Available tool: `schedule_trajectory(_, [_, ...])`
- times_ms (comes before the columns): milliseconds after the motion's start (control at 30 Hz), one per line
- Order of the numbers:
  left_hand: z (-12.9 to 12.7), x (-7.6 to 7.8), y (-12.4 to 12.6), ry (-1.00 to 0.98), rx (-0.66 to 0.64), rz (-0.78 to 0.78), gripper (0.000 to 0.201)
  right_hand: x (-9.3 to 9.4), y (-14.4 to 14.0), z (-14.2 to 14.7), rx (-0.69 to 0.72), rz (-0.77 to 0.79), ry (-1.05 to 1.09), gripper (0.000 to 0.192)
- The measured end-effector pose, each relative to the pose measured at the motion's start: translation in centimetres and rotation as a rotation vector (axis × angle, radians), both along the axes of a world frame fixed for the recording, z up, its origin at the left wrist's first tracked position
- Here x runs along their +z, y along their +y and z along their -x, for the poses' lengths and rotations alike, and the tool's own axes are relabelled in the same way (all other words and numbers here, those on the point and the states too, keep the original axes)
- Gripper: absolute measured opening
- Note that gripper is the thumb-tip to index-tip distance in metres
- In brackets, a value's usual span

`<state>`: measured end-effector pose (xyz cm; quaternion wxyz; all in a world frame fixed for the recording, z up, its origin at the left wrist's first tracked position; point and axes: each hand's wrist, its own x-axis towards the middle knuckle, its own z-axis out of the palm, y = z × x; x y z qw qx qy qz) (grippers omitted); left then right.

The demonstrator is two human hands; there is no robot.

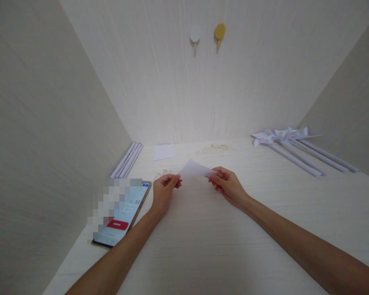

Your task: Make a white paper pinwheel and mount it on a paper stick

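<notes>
A small sheet of white paper [194, 169] is held up between my two hands, one corner pointing away from me. My left hand [166, 189] pinches its left corner between thumb and fingers. On the other side, my right hand [227, 184] grips the right corner in the same way. A short dark sliver shows by the right fingertips; what it is I cannot make out. Behind the left hand, a white square of paper [164, 152] lies flat on the table near the wall.
A phone [123, 217] with a lit screen lies left of my left forearm. Rolled paper tubes [127, 159] rest along the left wall. At the back right lie folded paper pinwheels [281, 135] on paper sticks [298, 157]. White [195, 34] and yellow [219, 31] hooks are on the back wall.
</notes>
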<state>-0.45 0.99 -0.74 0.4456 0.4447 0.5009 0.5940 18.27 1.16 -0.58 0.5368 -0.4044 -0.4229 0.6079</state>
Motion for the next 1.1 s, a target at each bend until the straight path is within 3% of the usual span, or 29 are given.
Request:
schedule_trajectory(233, [-0.05, 0.06, -0.18, 0.027, -0.057, 0.059, 0.036, -0.17, 0.26, -0.14, -0.080, 0.023, 0.070, 0.026])
schedule_trajectory(433, [-0.06, 0.16, -0.31, 0.042, -0.099, 0.020, 0.016, 0.02, 0.24, -0.09, -0.097, 0.033, 0.111, 0.025])
schedule_trajectory(767, [-0.10, 0.49, -0.39, 0.126, -0.085, 0.008, 0.017, -0.04, 0.14, -0.13, -0.083, -0.003, 0.059, 0.022])
schedule_trajectory(1100, [-0.12, 0.40, -0.43, 0.137, -0.084, 0.001, 0.015, -0.17, 0.12, -0.03, -0.170, 0.043, 0.051, 0.022])
